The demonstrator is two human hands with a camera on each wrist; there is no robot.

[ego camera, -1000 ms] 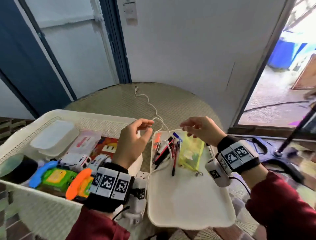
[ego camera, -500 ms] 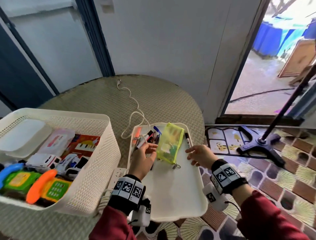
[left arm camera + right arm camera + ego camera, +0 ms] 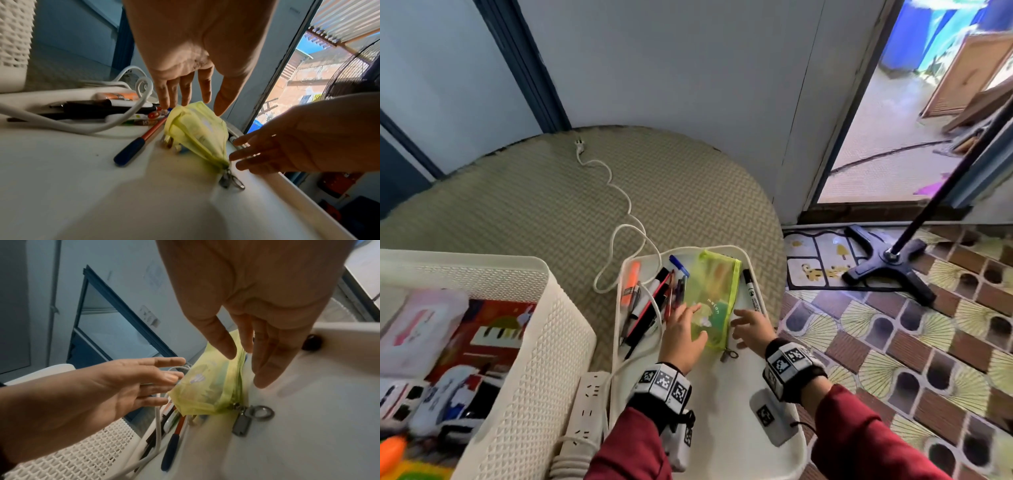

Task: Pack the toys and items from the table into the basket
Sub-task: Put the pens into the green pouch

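Pouch (image 3: 711,297) on tray (image 3: 726,404) between open hands (image 3: 714,334).

The basket (image 3: 524,342) ran off the head view's left and bottom edges, its toys blurred beyond naming. The left hand (image 3: 683,337) covered the near left corner of the yellow-green pouch (image 3: 717,291). The power strip (image 3: 585,407) was cut off below. Print on the black marker (image 3: 753,291) was too small to read.

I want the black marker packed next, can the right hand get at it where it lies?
Probably yes. The black marker lies uncovered along the tray's right edge, just beyond the right hand, which is open and holding nothing.
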